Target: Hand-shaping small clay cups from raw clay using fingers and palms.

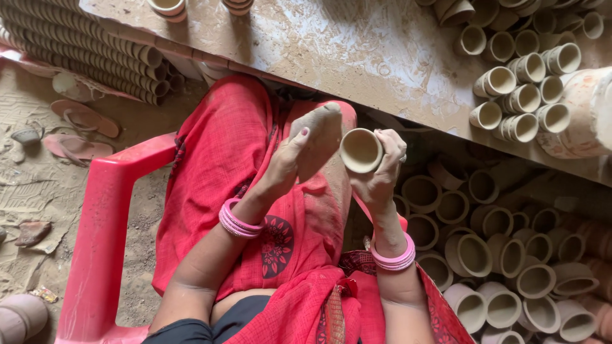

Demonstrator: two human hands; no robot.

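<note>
Clay-grey and unfired, a small round clay cup (361, 150) sits in the grip of the right hand (381, 167), near the middle of the view and just below the near edge of a dusty wooden workbench (357, 57). That hand's fingers curl closed around the cup's far side and base, so the open mouth faces up toward the camera and slightly left; the cup's long axis runs from the palm out toward the left hand. The left hand (299, 153) hovers just beside the cup on its left, fingers half folded and the thumb raised, holding a dusty, clay-coloured cloth or pad (322, 137) against the cup's rim; whether it actually touches the rim is hard to tell. Of the two, the right hand has the cup, and the left is the free one closing in from the left. Both wrists wear stacked pink bangles (239, 221). The person sits in a red plastic chair (108, 223), wearing red patterned fabric (236, 146) across the lap. On the bench's far right lie many finished clay cups on their sides (523, 95), mouths toward the camera, beside a larger pale pot (583, 114). Under the bench, to the right of the lap, more cups are heaped on the floor (503, 267). To the far left, nested stacks of cups (89, 51) lie in rows, with worn sandals (80, 130) on the sandy ground near them.
</note>
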